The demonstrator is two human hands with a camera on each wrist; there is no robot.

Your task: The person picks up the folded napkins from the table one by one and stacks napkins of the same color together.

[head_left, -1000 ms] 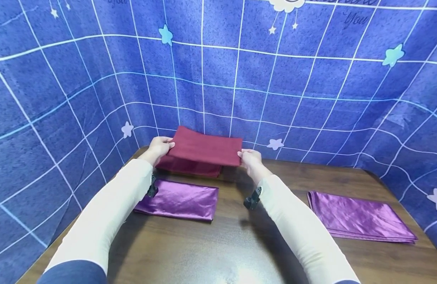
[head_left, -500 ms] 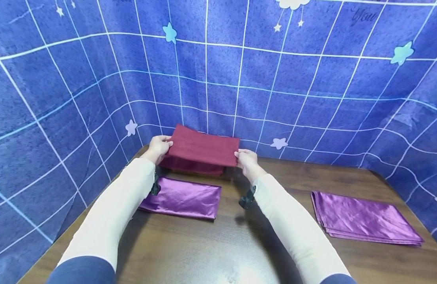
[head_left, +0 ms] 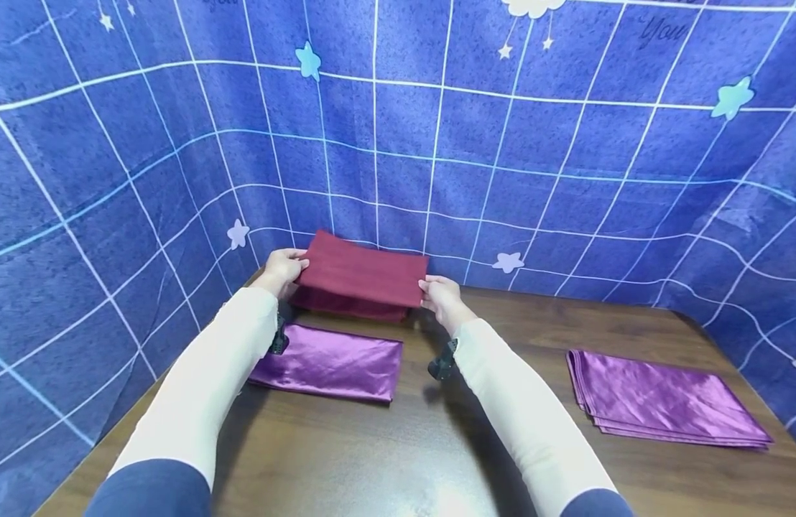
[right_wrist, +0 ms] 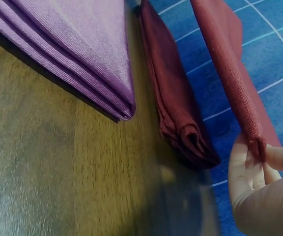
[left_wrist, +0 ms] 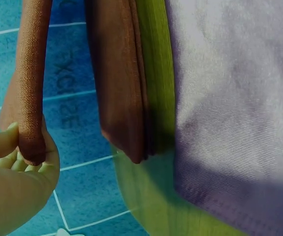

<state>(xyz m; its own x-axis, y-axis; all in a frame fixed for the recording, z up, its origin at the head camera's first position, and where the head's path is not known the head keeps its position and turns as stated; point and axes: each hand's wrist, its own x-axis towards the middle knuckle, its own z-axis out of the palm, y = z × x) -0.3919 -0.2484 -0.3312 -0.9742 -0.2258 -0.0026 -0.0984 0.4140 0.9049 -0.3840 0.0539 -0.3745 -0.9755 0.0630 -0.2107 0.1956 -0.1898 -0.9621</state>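
A folded dark red cloth (head_left: 366, 271) is held up near the back left of the table. My left hand (head_left: 284, 270) pinches its left end between thumb and fingers, and my right hand (head_left: 442, 294) pinches the right end. Below it, a second folded red cloth (head_left: 346, 304) lies at the table's back edge, partly covered in the head view. Both wrist views show a gap between the held cloth (right_wrist: 235, 83) and the lying red cloth (right_wrist: 173, 83). In front of that, a folded shiny purple cloth (head_left: 336, 362) lies flat, its left end hidden by my left forearm.
Another folded purple cloth (head_left: 669, 398) lies at the right of the wooden table (head_left: 346, 459). A blue curtain (head_left: 398, 165) with white grid lines and stars hangs along the back and sides. Both forearms wear white sleeves (head_left: 184, 395).
Both hands have moved slightly left and a little down with the held red cloth, bringing it more over the lying one. The other cloths stay where they were; the head view has shifted slightly.
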